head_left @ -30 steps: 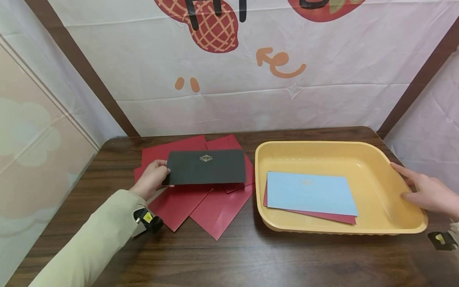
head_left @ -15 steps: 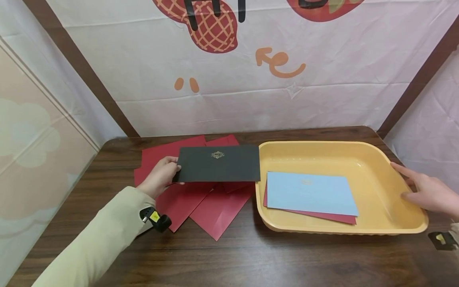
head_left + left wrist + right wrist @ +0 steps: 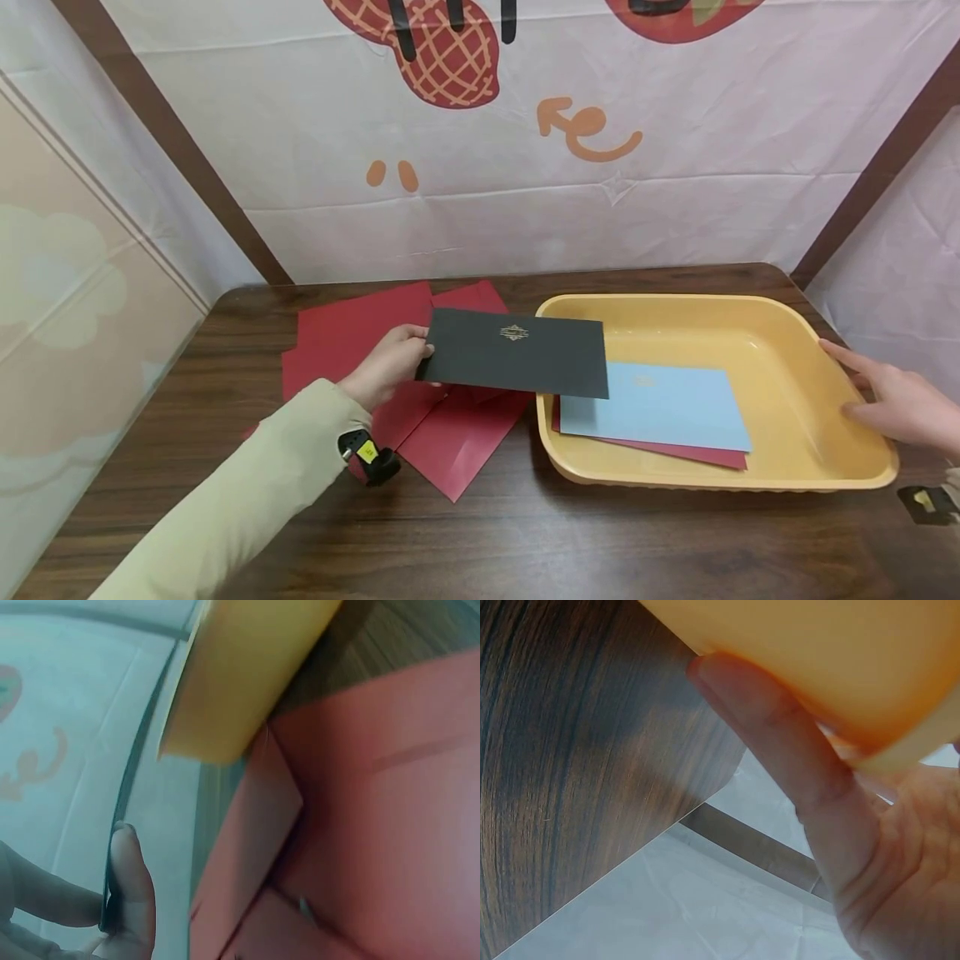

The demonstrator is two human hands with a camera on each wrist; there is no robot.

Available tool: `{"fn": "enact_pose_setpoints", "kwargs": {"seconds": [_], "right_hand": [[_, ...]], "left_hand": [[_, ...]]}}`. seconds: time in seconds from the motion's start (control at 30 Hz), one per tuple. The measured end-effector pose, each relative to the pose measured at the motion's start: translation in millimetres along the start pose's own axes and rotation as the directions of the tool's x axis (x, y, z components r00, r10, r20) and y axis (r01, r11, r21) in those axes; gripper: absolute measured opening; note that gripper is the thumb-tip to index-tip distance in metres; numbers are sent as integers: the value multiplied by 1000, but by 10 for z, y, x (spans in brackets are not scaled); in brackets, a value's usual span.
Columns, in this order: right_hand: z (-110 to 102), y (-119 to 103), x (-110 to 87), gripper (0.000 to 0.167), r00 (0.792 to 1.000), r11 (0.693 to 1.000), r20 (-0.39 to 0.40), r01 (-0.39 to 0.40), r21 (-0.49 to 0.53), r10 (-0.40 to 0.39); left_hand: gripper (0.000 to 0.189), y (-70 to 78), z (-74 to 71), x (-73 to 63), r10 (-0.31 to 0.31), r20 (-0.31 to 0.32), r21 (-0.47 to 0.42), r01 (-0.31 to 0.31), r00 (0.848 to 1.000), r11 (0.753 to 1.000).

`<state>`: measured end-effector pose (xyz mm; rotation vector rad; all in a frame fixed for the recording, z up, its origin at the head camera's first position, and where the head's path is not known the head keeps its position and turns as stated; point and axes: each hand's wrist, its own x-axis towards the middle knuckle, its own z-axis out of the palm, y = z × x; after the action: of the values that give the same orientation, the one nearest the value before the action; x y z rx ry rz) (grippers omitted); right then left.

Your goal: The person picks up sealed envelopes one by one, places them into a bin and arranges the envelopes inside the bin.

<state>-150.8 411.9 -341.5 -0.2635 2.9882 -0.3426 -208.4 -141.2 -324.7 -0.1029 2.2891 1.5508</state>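
Note:
My left hand (image 3: 392,360) pinches the left end of a black envelope (image 3: 517,362) with a gold emblem. Its right end overlaps the wall of a yellow plastic basin (image 3: 795,367) and part of a light blue envelope (image 3: 667,412) inside. In the left wrist view, the thumb and fingers close on the black envelope (image 3: 133,769), seen edge-on. Beneath the blue one a red envelope (image 3: 697,455) shows along its front edge. My right hand (image 3: 896,404) grips the basin's right rim; in the right wrist view a digit lies along the basin's outer wall (image 3: 840,652).
Several red envelopes (image 3: 457,450) lie overlapping on the dark wooden table (image 3: 480,550), left of the basin and partly under my left arm. A printed white cloth (image 3: 495,217) hangs behind the table's far edge.
My left hand has carried the black envelope rightward, from above the red envelopes to partly over the basin, its right end now tilted nearer me. My right hand stays at the rim.

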Motion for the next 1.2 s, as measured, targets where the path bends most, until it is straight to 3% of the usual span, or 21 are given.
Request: {"fn": "enact_pose_setpoints", "kwargs": {"seconds": [0.47, 0.63, 0.8, 1.2], "right_hand": [[-19, -6, 9, 89, 1000, 1000, -2, 1, -2, -1], [-4, -1, -1, 89, 1000, 1000, -3, 3, -8, -3], [4, -6, -13, 89, 1000, 1000, -13, 8, -16, -8], [0, -22, -4, 89, 1000, 1000, -1, -9, 7, 9]], "left_hand": [[28, 257, 517, 11, 11, 82, -67, -6, 997, 998], [28, 346, 722, 25, 5, 90, -61, 0, 996, 998], [29, 408, 910, 50, 18, 141, -89, -5, 990, 996], [29, 466, 1214, 88, 60, 203, -80, -44, 977, 996]]}}
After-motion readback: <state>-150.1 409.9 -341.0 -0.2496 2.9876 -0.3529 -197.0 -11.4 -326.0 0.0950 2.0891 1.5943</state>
